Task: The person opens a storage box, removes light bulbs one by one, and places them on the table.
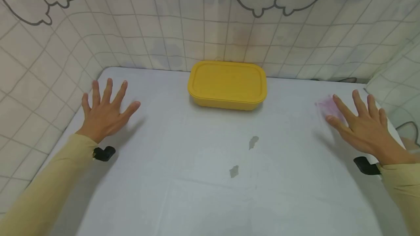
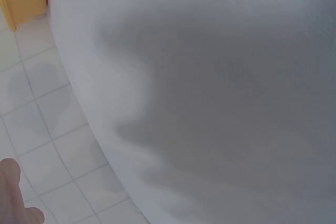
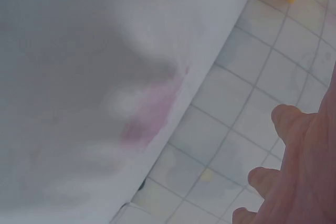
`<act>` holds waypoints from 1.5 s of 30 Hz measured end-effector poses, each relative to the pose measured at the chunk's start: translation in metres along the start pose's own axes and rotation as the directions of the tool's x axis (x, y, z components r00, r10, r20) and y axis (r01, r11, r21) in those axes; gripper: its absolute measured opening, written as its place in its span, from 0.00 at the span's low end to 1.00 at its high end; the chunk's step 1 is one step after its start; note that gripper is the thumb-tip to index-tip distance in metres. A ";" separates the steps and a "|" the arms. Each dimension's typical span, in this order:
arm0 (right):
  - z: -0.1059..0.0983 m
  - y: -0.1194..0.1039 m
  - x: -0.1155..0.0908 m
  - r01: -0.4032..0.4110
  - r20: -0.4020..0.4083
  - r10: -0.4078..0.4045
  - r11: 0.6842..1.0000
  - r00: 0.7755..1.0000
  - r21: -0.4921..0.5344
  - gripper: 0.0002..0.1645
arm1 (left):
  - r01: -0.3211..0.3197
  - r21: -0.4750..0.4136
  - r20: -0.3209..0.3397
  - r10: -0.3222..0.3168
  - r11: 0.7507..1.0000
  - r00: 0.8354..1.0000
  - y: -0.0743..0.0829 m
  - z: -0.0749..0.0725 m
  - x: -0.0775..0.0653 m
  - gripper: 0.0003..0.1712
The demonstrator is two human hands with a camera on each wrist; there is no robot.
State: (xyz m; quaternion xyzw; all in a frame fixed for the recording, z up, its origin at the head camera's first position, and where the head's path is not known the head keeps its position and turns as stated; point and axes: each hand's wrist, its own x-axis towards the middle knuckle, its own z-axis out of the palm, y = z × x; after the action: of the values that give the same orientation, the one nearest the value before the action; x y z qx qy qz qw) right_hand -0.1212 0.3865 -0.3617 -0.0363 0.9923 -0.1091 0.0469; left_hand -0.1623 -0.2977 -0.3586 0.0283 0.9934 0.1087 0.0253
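Note:
A yellow lidded box (image 1: 228,83) stands at the back middle of the white table (image 1: 183,137), its lid on. My left hand (image 1: 106,114) is held over the table's left side, fingers spread and holding nothing. Over the right side, my right hand (image 1: 365,128) is spread the same way, near a pink stain (image 1: 329,107) on the tabletop. Both hands are well apart from the box. In the left wrist view, fingertips (image 2: 10,174) show at the lower left; in the right wrist view, fingers (image 3: 286,119) show at the right edge.
A white curtain with a grey grid (image 1: 193,24) hangs behind the table and along its sides. Two grey worn patches (image 1: 253,142) mark the tabletop. A dark cable (image 1: 408,124) runs beyond the right edge.

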 end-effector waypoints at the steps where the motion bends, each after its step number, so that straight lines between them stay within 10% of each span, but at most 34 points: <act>1: 0.000 -0.001 0.001 0.001 0.000 -0.001 1.000 1.000 0.001 0.45 | -0.002 0.001 -0.003 0.002 1.000 1.000 0.001 0.000 0.000 0.52; 45: -0.011 -0.074 0.073 0.057 0.055 -0.057 0.998 0.997 0.001 0.51 | -0.024 0.011 0.025 0.024 1.000 0.999 0.065 -0.011 0.061 0.56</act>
State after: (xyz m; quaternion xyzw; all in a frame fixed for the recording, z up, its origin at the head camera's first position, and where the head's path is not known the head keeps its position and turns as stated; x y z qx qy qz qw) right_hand -0.1899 0.3105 -0.3408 -0.0675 0.9892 -0.1089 0.0709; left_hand -0.2204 -0.2325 -0.3365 0.0416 0.9931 0.1030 0.0364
